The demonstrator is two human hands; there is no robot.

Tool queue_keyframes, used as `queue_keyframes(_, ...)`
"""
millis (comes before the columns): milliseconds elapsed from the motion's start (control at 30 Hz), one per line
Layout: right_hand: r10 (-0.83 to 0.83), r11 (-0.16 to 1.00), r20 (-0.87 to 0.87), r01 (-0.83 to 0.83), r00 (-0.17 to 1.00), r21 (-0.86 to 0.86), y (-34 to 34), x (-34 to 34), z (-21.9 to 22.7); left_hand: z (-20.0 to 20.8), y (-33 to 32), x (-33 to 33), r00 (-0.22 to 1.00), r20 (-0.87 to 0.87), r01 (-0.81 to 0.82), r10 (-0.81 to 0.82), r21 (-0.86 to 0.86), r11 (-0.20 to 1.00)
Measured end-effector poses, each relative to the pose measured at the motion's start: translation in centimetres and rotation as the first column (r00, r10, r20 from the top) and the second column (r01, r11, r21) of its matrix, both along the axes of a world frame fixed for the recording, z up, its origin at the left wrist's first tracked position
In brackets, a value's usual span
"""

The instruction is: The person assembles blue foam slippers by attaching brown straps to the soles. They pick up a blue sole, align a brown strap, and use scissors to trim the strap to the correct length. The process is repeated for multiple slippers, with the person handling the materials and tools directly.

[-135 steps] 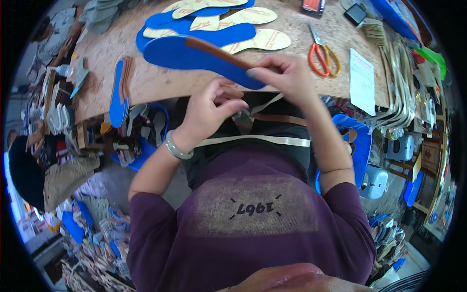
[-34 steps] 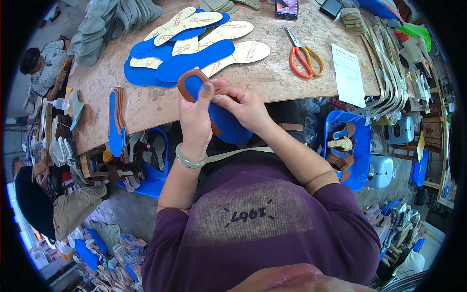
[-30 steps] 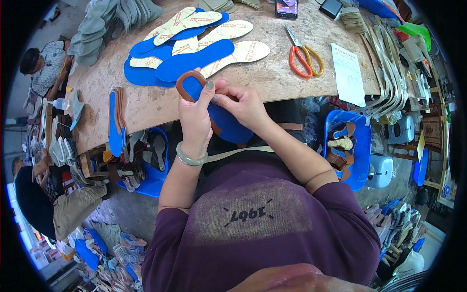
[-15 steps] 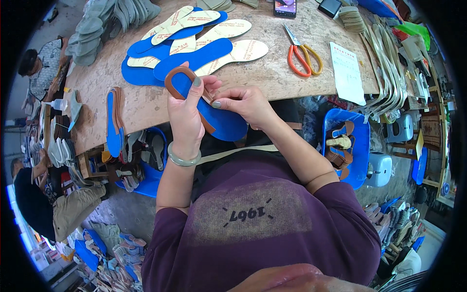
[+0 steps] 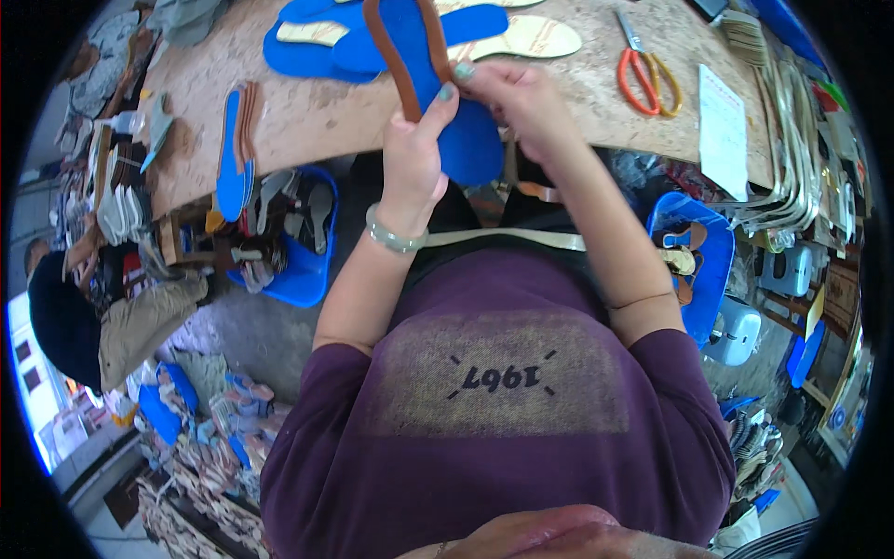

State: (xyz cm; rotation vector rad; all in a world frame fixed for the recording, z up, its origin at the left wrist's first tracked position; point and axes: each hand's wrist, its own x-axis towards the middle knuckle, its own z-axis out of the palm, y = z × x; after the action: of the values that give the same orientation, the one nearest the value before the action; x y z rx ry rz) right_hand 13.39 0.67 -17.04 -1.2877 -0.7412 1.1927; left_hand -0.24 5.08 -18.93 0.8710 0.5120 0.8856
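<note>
A blue insole [image 5: 473,140] edged with a brown strip [image 5: 407,70] is held up above the table's front edge. My left hand [image 5: 416,163] is closed round its left side, the thumb lying on the blue face. My right hand [image 5: 531,104] pinches the brown strip at the right edge, near where the edging ends; the fingertips partly hide that spot. Behind the held insole lies a pile of blue and cream insoles [image 5: 293,58]. Farther left, a small stack of blue insoles with brown edging [image 5: 233,158] overhangs the table edge.
Scissors [image 5: 649,82] with red and yellow handles lie to the right, beside a white paper sheet [image 5: 722,130]. Long pale strips [image 5: 792,149] hang at the table's right end. Blue bins [image 5: 312,275] with shoe parts stand below on both sides. Another person [image 5: 65,317] is at far left.
The whole view has shifted, so the table sits higher in it. The insole is now held more upright, and my right hand's fingers have shifted along the strip's right side.
</note>
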Motion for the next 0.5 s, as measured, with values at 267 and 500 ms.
queue_keyframes(267,-0.145,0.962,0.009,0.139,0.989,0.236,-1.4,-0.8,-0.9,1.6,0.1,0.0,0.992,0.124,-0.034,0.036,-0.024,0.999)
queue_keyframes(500,-0.177,0.953,-0.051,0.184,0.983,0.24,-2.2,-1.6,-1.0,1.4,-0.2,-0.1,0.982,0.186,-0.041,0.04,0.003,0.999)
